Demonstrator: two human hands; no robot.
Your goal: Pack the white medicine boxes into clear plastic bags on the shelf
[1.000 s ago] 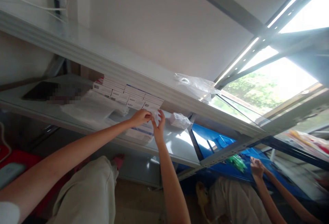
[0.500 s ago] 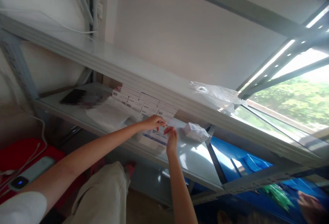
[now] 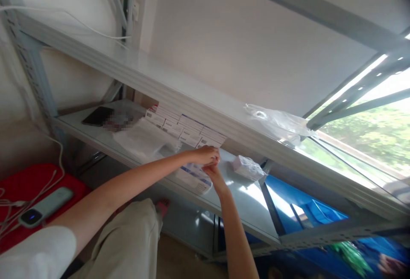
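My left hand (image 3: 206,155) and my right hand (image 3: 212,169) meet above the lower shelf, touching each other. The fingers of both are closed; whatever is between them is hidden or too small to make out. Just below them lies a white package with a blue stripe (image 3: 194,178), which seems to have clear plastic over it. Behind the hands stand several white labelled boxes (image 3: 185,136) in a row. To the left a white plastic sheet or bag (image 3: 142,140) is spread on the shelf. On the right sits a small white box wrapped in plastic (image 3: 246,167).
A grey metal upper shelf edge (image 3: 179,93) runs above my hands, with a clear plastic bag (image 3: 277,121) on it. A dark flat phone-like object (image 3: 98,116) lies at the left. Cables and a pale device (image 3: 48,206) rest on a red surface. Another person's hand (image 3: 390,265) shows bottom right.
My hands were slightly apart, with fingers pinching; now they are pressed together and overlap. The view has shifted a little, so the shelf appears slightly farther right.
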